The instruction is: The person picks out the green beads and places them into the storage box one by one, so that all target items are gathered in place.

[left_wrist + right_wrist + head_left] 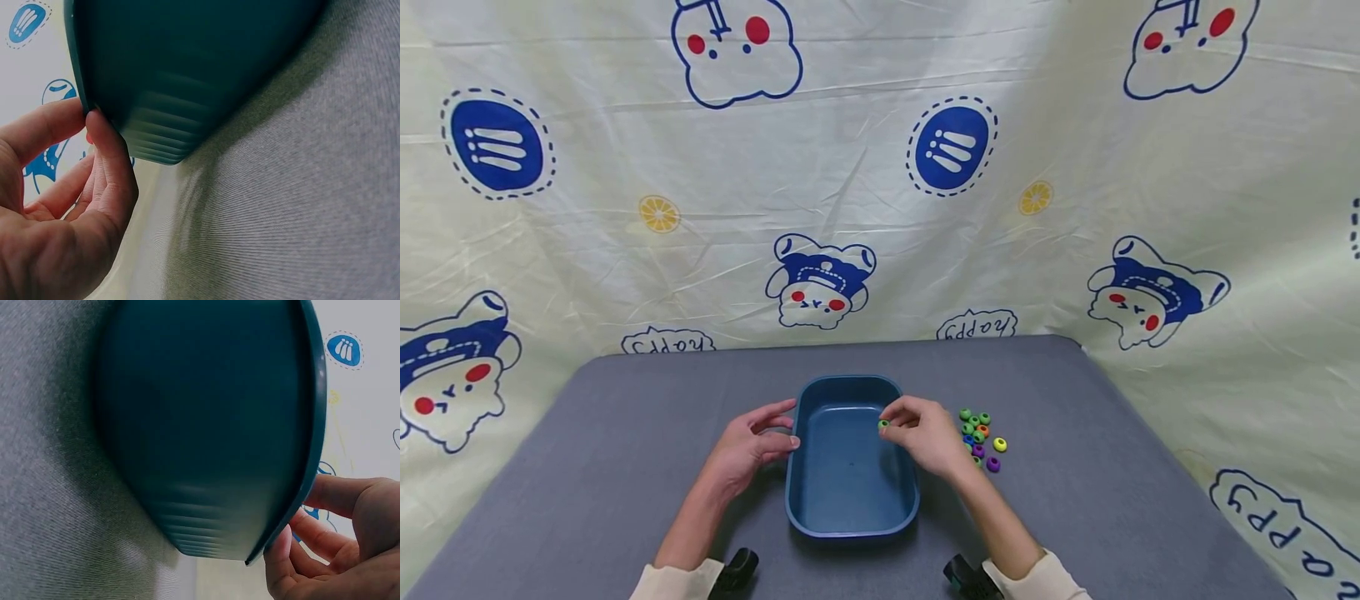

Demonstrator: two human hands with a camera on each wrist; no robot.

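A blue rectangular plastic bin (852, 492) stands on the table in the head view. At its left rim, my left hand (745, 446) pinches the edge between thumb and fingers. The left wrist view shows those fingers (106, 140) right at the rim, with the ribbed outer wall beyond. My right hand (934, 435) reaches over the bin's right rim and pinches a small green bead (883, 424) above the inside. From the right wrist, the bin's wall (212, 437) fills the middle; my right hand (337, 537) shows past the rim, the bead hidden.
Right of the bin lies a loose group of beads, mostly green, with an orange bead (982, 431), a yellow bead (1000, 445) and a purple bead (993, 464). Grey cloth (647, 442) covers the table. A printed curtain (850, 192) hangs behind it.
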